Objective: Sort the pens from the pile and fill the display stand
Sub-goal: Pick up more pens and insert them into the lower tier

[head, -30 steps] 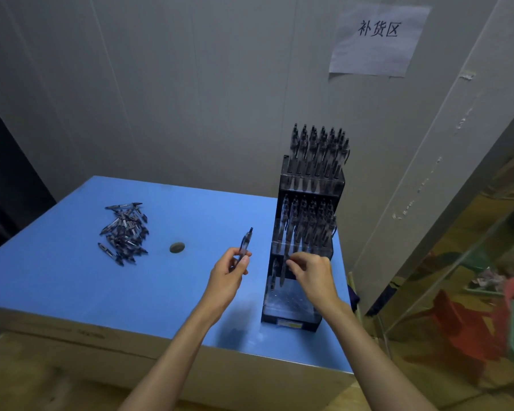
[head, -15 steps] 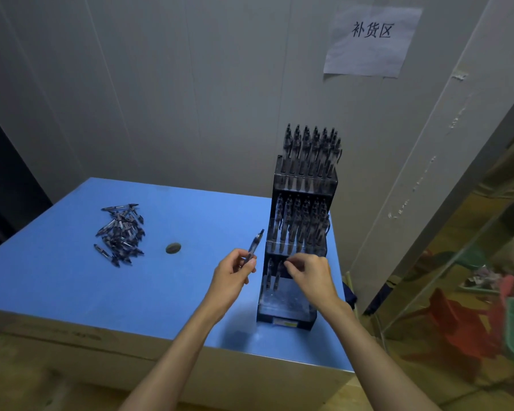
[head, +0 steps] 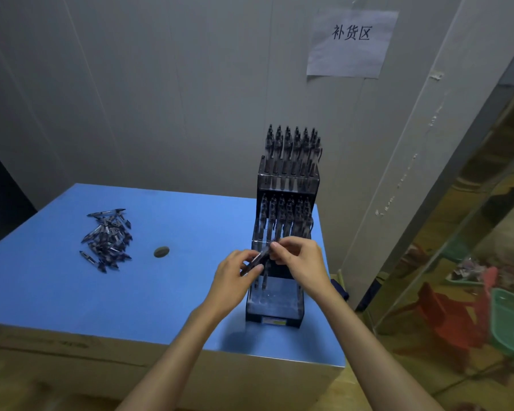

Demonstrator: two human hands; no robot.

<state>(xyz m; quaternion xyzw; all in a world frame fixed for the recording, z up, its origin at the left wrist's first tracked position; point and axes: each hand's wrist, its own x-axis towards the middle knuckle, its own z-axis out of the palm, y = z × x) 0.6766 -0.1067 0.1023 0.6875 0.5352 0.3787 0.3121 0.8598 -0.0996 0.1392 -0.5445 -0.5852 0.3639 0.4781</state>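
Note:
A dark tiered display stand (head: 275, 310) stands at the right side of the blue table (head: 72, 292). Its top and middle tiers are packed with upright pens; the lowest tier holds only a few at its left. A pile of dark pens (head: 107, 238) lies at the table's left. My left hand (head: 235, 280) holds one pen (head: 257, 259) slanted in front of the stand's lower tier. My right hand (head: 300, 262) pinches the upper end of that same pen, so both hands meet on it.
A small dark round disc (head: 161, 251) lies on the table between the pile and my hands. A paper sign (head: 350, 43) hangs on the grey wall behind. Right of the table, a reflective panel and red and green items (head: 487, 315) sit on the floor.
My left hand has brought its pen rightward to the stand's front. My right hand left the lower tier and took hold of the pen's upper end.

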